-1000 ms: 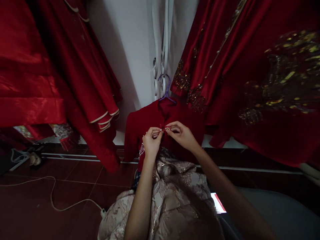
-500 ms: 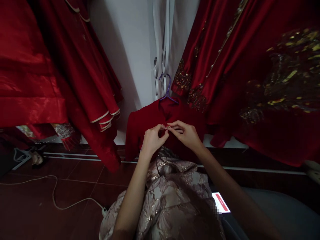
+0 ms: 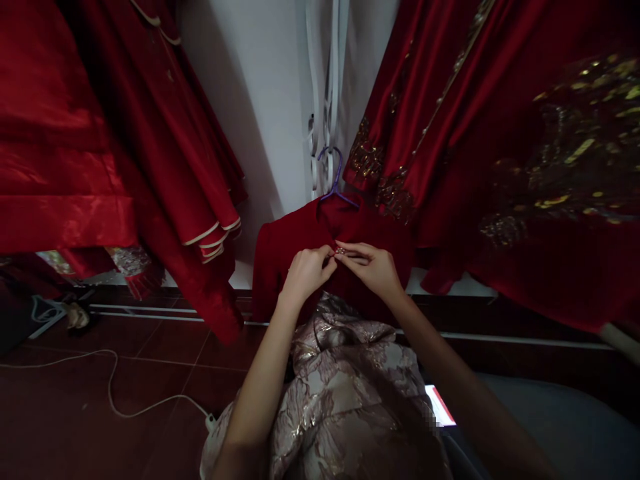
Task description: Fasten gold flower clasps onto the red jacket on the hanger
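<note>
A dark red jacket (image 3: pixel 290 243) hangs in front of me on a purple hanger (image 3: pixel 336 192). At its front opening, my left hand (image 3: pixel 309 272) pinches the jacket's edge between thumb and fingertips. My right hand (image 3: pixel 373 268) is closed in a pinch just beside it, holding a small glittering button (image 3: pixel 341 251) at the same opening. The fingertips of both hands nearly touch, and they hide how the button sits against the cloth. Below the jacket, a silvery patterned brocade garment (image 3: pixel 345 400) spreads toward me, between my forearms.
Red garments (image 3: pixel 170 133) hang at the left, and red gowns with gold sequins (image 3: pixel 575 153) at the right. A white cable (image 3: pixel 113 383) crosses the tiled floor. A lit phone screen (image 3: pixel 440 405) lies beside a grey seat (image 3: pixel 560 420). A rack bar (image 3: pixel 500 339) runs low behind.
My left fingers have curled in closer to the jacket's edge. My right hand has barely shifted, and the button shows more clearly between its fingers. The lit screen is more covered by my right arm.
</note>
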Demonstrator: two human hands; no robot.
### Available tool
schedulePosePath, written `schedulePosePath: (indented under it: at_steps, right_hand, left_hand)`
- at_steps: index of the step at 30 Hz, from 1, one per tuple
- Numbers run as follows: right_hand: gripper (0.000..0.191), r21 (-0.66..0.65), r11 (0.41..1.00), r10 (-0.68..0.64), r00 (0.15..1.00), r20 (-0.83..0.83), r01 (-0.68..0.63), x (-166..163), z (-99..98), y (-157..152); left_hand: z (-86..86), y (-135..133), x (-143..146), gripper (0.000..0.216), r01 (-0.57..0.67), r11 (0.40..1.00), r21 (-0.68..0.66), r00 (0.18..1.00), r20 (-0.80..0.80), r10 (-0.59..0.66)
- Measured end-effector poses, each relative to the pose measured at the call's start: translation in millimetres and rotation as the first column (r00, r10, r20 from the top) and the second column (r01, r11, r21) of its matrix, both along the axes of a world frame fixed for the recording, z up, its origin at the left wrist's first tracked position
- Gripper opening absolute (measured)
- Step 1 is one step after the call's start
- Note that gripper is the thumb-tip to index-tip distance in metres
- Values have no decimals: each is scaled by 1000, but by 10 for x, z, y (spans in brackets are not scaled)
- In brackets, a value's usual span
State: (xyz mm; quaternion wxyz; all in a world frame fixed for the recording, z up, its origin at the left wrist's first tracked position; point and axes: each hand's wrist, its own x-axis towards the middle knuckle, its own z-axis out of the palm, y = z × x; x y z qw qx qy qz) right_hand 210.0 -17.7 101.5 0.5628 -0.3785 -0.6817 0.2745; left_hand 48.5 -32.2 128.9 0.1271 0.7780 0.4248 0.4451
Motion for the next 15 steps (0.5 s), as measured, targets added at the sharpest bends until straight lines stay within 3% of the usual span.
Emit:
schedulePosePath:
  at_steps: [5, 8, 10, 12, 15]
  right_hand:
    - [39, -13, 1000, 0, 1000, 6, 0, -26, -36, 97]
    - [44, -18, 1000, -16, 999, -39, 15, -25, -109, 85]
    - [55, -20, 999, -41, 999, -26, 40, 12, -219, 39]
    - [60, -37, 995, -92, 988, 120, 97, 80, -374, -14]
    - [39, -77, 968, -178, 870, 461, 238, 214, -613, -39]
  left_hand:
    - [-6, 58, 32, 4, -9, 1000, -7, 998, 62, 10]
    - [-174, 67, 112, 9, 55, 997, -52, 971, 235, -41]
    - [-341, 55, 163, 15, 91, 992, -88, 910, 413, -47]
    - [-513, 34, 184, 21, 137, 979, -152, 830, 557, -30]
    - [-720, 12, 145, 27, 300, 905, -302, 794, 605, -62]
